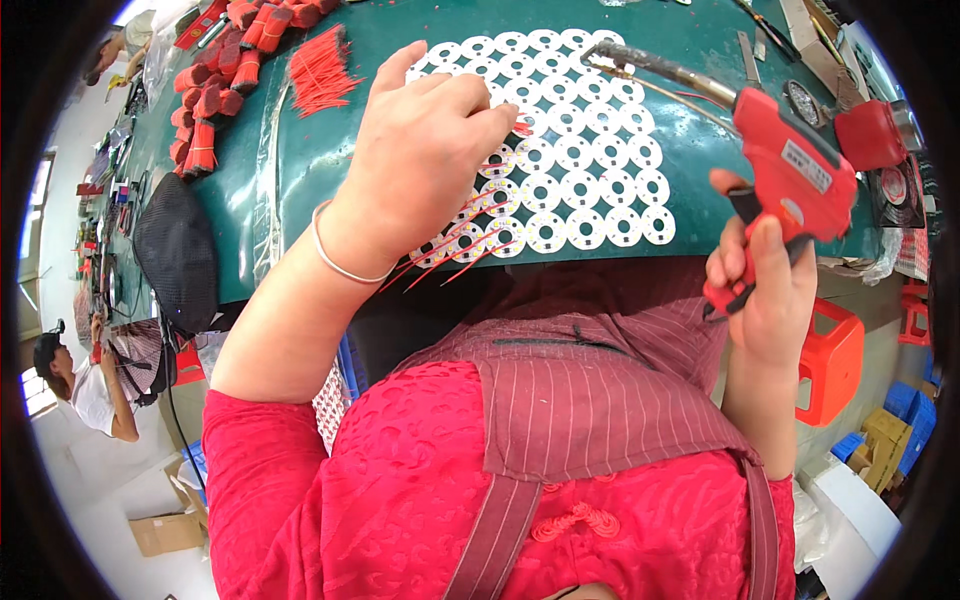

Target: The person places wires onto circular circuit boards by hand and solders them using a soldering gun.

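A worker's left hand point(425, 150), fingers pinched together on a red wire point(521, 128), rests on the panel of white ring boards point(580, 150); the right hand point(765, 285), clamped on a red soldering gun point(790, 180), points its long tip point(610, 55) leftward, above the wire.

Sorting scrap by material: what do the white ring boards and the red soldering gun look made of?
Ring boards: probably thin white-coated circuit board, matt, flat, snapped-panel look. Soldering gun in the right hand: glossy red plastic body, with a dull, darkened metal barrel.
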Available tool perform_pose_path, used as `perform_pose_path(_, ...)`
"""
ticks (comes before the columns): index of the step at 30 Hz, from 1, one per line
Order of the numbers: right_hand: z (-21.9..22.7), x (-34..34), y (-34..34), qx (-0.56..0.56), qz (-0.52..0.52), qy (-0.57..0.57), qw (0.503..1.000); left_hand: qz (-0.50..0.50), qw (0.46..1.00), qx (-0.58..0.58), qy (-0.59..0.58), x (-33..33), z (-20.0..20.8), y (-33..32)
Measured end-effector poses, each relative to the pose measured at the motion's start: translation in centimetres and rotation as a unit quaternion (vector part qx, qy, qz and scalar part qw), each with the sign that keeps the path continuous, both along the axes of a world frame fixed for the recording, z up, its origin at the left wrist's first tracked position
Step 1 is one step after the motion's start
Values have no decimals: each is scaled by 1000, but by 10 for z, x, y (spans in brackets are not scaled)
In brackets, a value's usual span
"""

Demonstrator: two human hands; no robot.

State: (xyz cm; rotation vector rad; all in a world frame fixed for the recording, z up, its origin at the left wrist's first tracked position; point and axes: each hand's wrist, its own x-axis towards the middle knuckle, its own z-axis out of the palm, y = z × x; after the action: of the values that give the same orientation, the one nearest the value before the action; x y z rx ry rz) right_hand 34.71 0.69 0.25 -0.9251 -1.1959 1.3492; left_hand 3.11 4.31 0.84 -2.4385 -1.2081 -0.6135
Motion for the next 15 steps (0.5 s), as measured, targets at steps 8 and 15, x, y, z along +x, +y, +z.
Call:
perform_pose_path(8,5,-16,-30,38,24,-70,997,-4,1000,-1,-18,-3,-7,2)
perform_pose_path(15,-6,-18,-35,10,55,-81,995,2,1000,-18,-20,-1,-6,0)
